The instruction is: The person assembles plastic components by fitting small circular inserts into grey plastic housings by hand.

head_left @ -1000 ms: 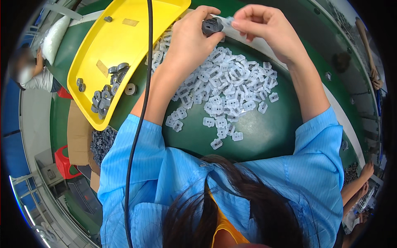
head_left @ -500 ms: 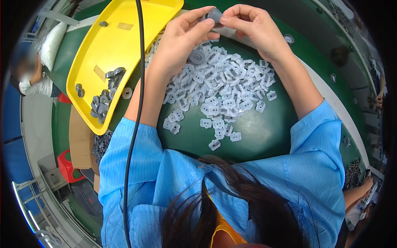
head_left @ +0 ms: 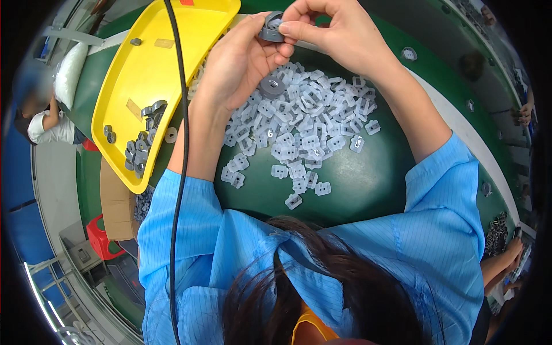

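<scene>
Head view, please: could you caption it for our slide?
Both hands, left hand and right hand, hold a grey ring part above a pile of translucent clips, beside a yellow tray.

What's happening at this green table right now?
A person in a blue smock holds a small grey ring-shaped part between both hands, the left hand cupping it and the right hand pinching at its edge. Below lies a heap of small translucent plastic clips on the green table. A yellow tray to the left holds more grey parts.
</scene>
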`<action>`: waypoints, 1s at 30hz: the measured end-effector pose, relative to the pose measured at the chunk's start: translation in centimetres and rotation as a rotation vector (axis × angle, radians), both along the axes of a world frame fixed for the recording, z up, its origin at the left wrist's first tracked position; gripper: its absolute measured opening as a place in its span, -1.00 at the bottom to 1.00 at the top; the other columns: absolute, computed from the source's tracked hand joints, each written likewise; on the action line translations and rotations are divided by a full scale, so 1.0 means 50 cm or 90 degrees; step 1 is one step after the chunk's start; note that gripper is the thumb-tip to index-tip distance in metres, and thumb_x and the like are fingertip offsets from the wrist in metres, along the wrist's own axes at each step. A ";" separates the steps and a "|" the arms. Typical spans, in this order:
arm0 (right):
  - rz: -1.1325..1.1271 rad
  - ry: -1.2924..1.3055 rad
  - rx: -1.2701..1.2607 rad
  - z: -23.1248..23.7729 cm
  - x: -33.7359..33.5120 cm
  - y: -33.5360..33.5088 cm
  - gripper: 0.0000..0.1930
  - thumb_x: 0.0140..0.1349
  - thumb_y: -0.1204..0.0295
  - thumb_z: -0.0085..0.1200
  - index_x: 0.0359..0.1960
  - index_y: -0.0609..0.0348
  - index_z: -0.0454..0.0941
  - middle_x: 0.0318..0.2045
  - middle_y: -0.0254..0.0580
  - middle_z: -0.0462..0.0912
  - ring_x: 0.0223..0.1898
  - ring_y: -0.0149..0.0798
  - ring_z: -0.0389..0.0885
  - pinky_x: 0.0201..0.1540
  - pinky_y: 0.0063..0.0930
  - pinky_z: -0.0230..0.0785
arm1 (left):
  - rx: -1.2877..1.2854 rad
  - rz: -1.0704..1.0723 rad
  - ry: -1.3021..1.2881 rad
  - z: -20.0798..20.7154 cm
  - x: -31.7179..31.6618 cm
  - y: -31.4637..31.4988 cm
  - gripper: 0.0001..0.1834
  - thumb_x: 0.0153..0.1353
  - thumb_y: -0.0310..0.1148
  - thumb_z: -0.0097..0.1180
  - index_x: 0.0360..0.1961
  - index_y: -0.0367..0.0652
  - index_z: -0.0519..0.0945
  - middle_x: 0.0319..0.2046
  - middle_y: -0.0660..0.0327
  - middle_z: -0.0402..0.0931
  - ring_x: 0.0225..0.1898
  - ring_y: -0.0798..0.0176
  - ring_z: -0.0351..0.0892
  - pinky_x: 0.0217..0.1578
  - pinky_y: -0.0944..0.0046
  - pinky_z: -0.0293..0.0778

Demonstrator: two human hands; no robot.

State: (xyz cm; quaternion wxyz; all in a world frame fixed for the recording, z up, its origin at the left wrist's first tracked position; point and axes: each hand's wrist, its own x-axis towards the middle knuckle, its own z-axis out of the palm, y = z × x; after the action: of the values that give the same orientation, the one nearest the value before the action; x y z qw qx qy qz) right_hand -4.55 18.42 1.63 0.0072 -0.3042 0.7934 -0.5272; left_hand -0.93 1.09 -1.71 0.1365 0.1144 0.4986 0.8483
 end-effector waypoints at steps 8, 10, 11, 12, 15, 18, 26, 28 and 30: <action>0.313 0.101 -0.358 -0.025 -0.023 -0.003 -0.83 0.11 0.48 0.20 -0.32 0.36 0.58 -0.49 -0.26 0.64 -0.46 -0.51 0.54 -0.38 -0.64 0.40 | -0.034 0.065 0.011 0.003 0.009 0.014 -0.73 0.42 -0.27 -0.27 -0.21 -0.24 0.42 -0.36 0.19 0.48 -0.37 0.38 0.45 -0.31 0.39 0.42; 0.109 -0.261 -0.106 -0.010 -0.018 0.016 -0.82 0.13 0.47 0.20 -0.31 0.35 0.58 -0.48 -0.29 0.62 -0.47 -0.50 0.54 -0.38 -0.65 0.39 | -0.087 0.062 0.029 0.002 0.012 0.017 -0.67 0.42 -0.23 -0.27 -0.15 -0.26 0.46 -0.35 0.22 0.50 -0.38 0.46 0.43 -0.37 0.48 0.37; 0.085 -0.243 -0.086 -0.012 -0.019 0.015 -0.84 0.14 0.47 0.18 -0.32 0.35 0.58 -0.51 -0.29 0.61 -0.47 -0.50 0.53 -0.38 -0.64 0.38 | -0.087 0.065 0.025 0.005 0.015 0.018 -0.67 0.42 -0.23 -0.27 -0.15 -0.26 0.46 -0.35 0.22 0.50 -0.38 0.46 0.43 -0.37 0.48 0.37; 0.088 -0.248 -0.084 -0.014 -0.019 0.016 -0.84 0.14 0.47 0.18 -0.32 0.35 0.58 -0.51 -0.29 0.61 -0.47 -0.50 0.53 -0.38 -0.64 0.38 | -0.152 0.085 0.022 0.009 0.020 0.019 -0.68 0.41 -0.21 -0.23 -0.15 -0.24 0.47 -0.39 0.24 0.50 -0.43 0.50 0.41 -0.41 0.51 0.35; 0.086 -0.314 -0.042 -0.012 -0.024 0.023 -0.86 0.17 0.47 0.13 -0.34 0.33 0.56 -0.49 -0.28 0.61 -0.46 -0.51 0.51 -0.37 -0.65 0.36 | -0.277 0.123 0.017 0.015 0.025 0.019 -0.69 0.38 -0.17 -0.15 -0.13 -0.19 0.48 -0.45 0.28 0.51 -0.50 0.55 0.39 -0.49 0.57 0.30; 0.122 -0.318 -0.077 -0.022 -0.022 0.024 -0.78 0.17 0.36 0.19 -0.24 0.25 0.57 -0.46 -0.34 0.60 -0.44 -0.53 0.57 -0.30 -0.70 0.46 | -0.326 0.156 0.017 0.022 0.021 0.009 -0.65 0.30 -0.11 -0.02 -0.15 -0.20 0.50 -0.49 0.27 0.51 -0.55 0.56 0.39 -0.55 0.57 0.28; 0.160 -0.249 -0.116 -0.055 -0.024 0.021 -0.78 0.20 0.36 0.16 -0.23 0.26 0.54 -0.40 -0.31 0.60 -0.42 -0.51 0.60 -0.28 -0.67 0.49 | -0.273 0.214 0.016 0.017 0.029 0.018 -0.64 0.23 -0.10 0.07 -0.20 -0.23 0.51 -0.52 0.27 0.50 -0.57 0.54 0.39 -0.58 0.54 0.26; 0.137 -0.319 -0.127 -0.048 -0.029 0.022 -0.81 0.20 0.38 0.15 -0.26 0.25 0.53 -0.42 -0.32 0.60 -0.41 -0.50 0.61 -0.29 -0.68 0.50 | -0.300 0.206 0.047 0.020 0.027 0.012 -0.65 0.22 -0.12 0.08 -0.20 -0.21 0.51 -0.54 0.30 0.48 -0.57 0.54 0.39 -0.59 0.54 0.26; 0.158 -0.346 -0.136 -0.036 -0.013 0.019 -0.83 0.18 0.42 0.16 -0.26 0.25 0.52 -0.43 -0.32 0.60 -0.41 -0.49 0.62 -0.30 -0.68 0.51 | -0.310 0.217 0.022 0.018 0.026 0.015 -0.65 0.21 -0.13 0.09 -0.20 -0.22 0.53 -0.55 0.31 0.45 -0.58 0.53 0.38 -0.58 0.54 0.25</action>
State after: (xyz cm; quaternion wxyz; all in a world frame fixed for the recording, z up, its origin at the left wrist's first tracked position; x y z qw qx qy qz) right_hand -5.20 19.38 -0.17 0.2513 -0.2459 0.6594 -0.6645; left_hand 0.39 1.86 -0.79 0.0066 0.0072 0.7020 0.7121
